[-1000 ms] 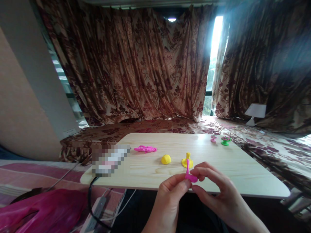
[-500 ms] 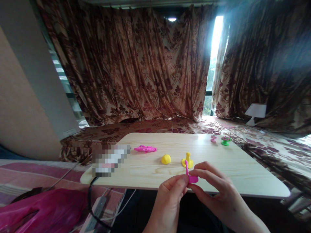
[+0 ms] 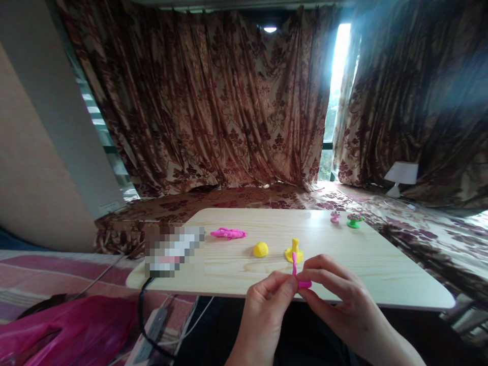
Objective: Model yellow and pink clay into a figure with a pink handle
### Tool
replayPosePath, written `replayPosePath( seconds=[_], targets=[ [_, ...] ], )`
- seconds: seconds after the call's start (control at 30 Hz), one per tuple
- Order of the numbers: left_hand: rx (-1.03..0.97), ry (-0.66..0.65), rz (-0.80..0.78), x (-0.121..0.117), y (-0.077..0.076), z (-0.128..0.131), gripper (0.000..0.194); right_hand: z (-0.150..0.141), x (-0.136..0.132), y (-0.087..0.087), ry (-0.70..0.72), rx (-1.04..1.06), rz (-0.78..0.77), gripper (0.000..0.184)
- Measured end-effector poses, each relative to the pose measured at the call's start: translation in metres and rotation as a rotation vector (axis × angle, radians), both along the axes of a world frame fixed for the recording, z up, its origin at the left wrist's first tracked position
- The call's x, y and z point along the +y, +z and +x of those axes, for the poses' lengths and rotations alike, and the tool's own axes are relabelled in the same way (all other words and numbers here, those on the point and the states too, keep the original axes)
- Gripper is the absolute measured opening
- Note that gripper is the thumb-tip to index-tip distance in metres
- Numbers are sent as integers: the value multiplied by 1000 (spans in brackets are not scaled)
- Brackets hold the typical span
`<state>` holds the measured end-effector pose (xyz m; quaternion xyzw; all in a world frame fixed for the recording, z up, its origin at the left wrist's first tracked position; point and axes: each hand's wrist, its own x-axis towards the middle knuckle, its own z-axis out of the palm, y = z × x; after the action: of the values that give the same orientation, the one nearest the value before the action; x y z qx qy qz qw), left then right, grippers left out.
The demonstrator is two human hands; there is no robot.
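Note:
A bright pink piece of modelling clay (image 3: 304, 284) is pinched between both hands above the table's front edge; a thin strip of it points upward. My left hand (image 3: 269, 305) grips it between thumb and forefinger. My right hand (image 3: 339, 292) is closed on its right end with thumb and fingertips. Just beyond the fingers stands a yellow clay piece (image 3: 295, 250) with a flat round base and an upright stem. To its left sits a yellow clay dome (image 3: 261, 249). Part of the pink clay is hidden by the fingers.
A larger pink clay lump (image 3: 227, 233) lies at the back left of the wooden table (image 3: 381, 274). Small pink (image 3: 335, 217) and green (image 3: 355, 220) mushroom-like figures stand at the back right. A pixelated object (image 3: 175, 251) with a black cable lies at the left edge.
The pink clay has turned slightly in the fingers, so its right part looks flatter. My left thumb has shifted a little to the right. The things on the table have stayed put.

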<state>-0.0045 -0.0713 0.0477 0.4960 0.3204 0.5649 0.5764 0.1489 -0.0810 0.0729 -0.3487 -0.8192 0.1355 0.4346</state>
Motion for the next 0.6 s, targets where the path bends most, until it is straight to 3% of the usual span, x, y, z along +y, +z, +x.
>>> replayPosePath(
  seconds=[0.3, 0.43, 0.6],
  targets=[
    [-49, 22, -13, -8, 6, 2, 20, -1, 3, -4, 17, -14, -11, 24],
    [20, 46, -46, -4, 2, -3, 19, 8, 1, -5, -60, 60, -68, 33],
    [70, 73, -14, -3, 1, -4, 16, 11, -2, 2, -36, 64, -216, 8]
  ],
)
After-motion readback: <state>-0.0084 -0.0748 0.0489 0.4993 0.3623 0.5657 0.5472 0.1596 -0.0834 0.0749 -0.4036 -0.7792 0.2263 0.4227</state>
